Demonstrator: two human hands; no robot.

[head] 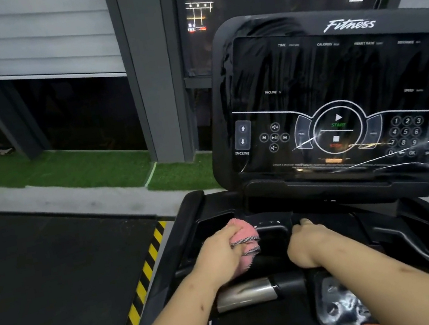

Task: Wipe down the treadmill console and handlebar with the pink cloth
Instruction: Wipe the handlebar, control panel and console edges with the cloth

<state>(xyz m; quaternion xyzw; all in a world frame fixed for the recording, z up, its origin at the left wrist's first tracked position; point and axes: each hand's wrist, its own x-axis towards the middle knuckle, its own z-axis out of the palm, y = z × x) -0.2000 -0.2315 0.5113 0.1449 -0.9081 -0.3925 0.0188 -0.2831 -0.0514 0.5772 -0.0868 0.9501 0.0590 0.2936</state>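
Both forearms reach in: left hand [220, 250] grips the bunched pink cloth [243, 240] on the console [338, 89] base above the handlebar [245, 294]; right hand [305, 243] rests closed. Pressing higher might trigger the start button [338, 121].

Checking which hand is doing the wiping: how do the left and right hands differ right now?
The left hand clutches the bunched pink cloth; the right hand holds no cloth. The left presses the cloth near the tray; the right grips the black bar bare. Both rest on the treadmill below the console.
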